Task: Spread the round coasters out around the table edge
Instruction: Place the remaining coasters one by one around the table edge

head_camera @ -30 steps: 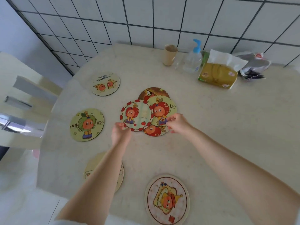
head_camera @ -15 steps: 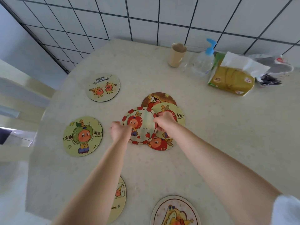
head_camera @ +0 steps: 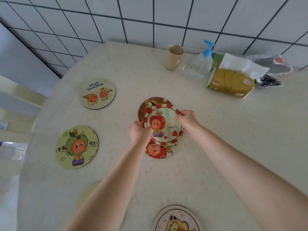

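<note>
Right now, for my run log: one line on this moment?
hands: left, right grip checkered-rim coaster | pile: central | edge coasters: four

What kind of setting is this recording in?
Probably a home kitchen or dining corner: a pale round table against a tiled wall, with a tissue pack, pump bottle and cup at its far edge.

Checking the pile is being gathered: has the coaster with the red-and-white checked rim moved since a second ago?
Yes. The checked-rim coaster, held between left hand and right hand, has shifted right onto the pile, covering the brown coaster behind.
</note>
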### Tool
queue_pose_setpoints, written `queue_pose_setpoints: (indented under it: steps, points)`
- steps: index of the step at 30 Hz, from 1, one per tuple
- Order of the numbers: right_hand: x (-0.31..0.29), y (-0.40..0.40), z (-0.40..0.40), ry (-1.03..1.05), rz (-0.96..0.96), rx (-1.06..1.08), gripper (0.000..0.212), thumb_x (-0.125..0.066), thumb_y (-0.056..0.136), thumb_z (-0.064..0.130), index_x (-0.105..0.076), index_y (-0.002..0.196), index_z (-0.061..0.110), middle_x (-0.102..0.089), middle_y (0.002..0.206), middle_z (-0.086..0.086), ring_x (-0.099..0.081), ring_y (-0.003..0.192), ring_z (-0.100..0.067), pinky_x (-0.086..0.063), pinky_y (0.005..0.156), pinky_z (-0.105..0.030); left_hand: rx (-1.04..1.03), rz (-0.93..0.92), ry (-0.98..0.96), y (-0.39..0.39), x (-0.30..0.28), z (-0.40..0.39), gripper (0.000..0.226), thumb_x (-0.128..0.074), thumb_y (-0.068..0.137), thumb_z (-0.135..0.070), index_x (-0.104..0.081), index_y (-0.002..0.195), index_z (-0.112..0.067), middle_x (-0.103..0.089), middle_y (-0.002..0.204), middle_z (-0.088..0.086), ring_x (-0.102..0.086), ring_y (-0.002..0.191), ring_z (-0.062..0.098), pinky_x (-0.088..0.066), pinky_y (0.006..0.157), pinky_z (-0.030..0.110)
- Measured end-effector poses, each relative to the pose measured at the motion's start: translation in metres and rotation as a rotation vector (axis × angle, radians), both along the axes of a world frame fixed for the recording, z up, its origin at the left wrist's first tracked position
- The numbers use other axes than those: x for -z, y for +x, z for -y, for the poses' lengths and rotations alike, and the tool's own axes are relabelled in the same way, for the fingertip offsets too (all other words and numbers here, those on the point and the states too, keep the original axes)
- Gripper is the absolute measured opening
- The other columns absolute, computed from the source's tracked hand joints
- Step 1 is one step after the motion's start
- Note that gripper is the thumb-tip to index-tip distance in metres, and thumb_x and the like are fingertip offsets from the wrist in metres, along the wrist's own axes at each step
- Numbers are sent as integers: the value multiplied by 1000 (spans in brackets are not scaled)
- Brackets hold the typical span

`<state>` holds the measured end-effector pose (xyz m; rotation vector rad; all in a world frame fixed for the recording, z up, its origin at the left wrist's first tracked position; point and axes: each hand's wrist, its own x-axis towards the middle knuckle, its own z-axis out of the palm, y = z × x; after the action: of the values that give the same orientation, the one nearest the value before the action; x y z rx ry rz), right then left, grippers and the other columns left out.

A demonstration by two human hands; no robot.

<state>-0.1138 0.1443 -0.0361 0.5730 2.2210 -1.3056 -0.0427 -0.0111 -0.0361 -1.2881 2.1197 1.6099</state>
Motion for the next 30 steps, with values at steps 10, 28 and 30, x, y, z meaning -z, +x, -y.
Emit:
queue_pose_setpoints:
  steps: [10, 28, 30]
  points:
    - [-3, 6, -10, -64, 47, 0, 14, -62, 75, 13, -59, 83, 24, -70, 99, -9, -68, 92, -31, -58, 84, -47, -8, -21, -1, 3, 6, -13, 22, -56, 71, -7, -53, 80, -27, -67, 92, 4, -64, 86, 25, -55, 63, 33]
    - [-36, 84, -107, -187, -22, -33, 27, -50, 89, 4, -64, 88, 27, -67, 87, -1, -68, 73, -15, -58, 58, -28, 28, -146, -36, 74, -4, -90, 21, -38, 90, -8, -51, 101, -22, -60, 92, -1, -55, 74, 16, -47, 58, 31]
    - [-34, 109, -132, -203, 1, -32, 24, -49, 90, 4, -64, 95, 22, -67, 90, -3, -67, 75, -16, -59, 60, -30, 36, -124, -35, 97, -2, -114, 22, -39, 92, -9, -50, 105, -22, -59, 93, -2, -54, 71, 13, -42, 55, 27]
